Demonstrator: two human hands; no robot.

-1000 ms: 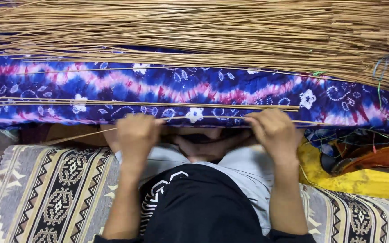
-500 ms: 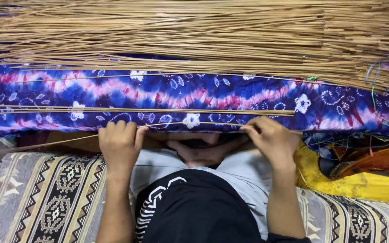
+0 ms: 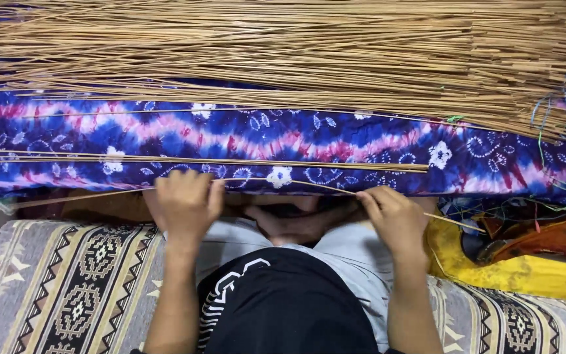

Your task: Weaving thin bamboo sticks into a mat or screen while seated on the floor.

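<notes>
Pinched at both ends, one thin reed stick [image 3: 283,179] lay across the near edge of the tie-dyed blue and pink cloth [image 3: 335,141] — the left hand [image 3: 187,204] closed over it at 9 o'clock, the right hand [image 3: 394,219] nipping it at 3 o'clock, likely to keep it straight. Just beyond, a few sorted sticks [image 3: 230,160] lay parallel. At 12 o'clock spread the big reed bundle [image 3: 283,56] — within reach. Yellow fabric [image 3: 512,269] sat at 4 o'clock, a patterned mat [image 3: 67,288] beneath
</notes>
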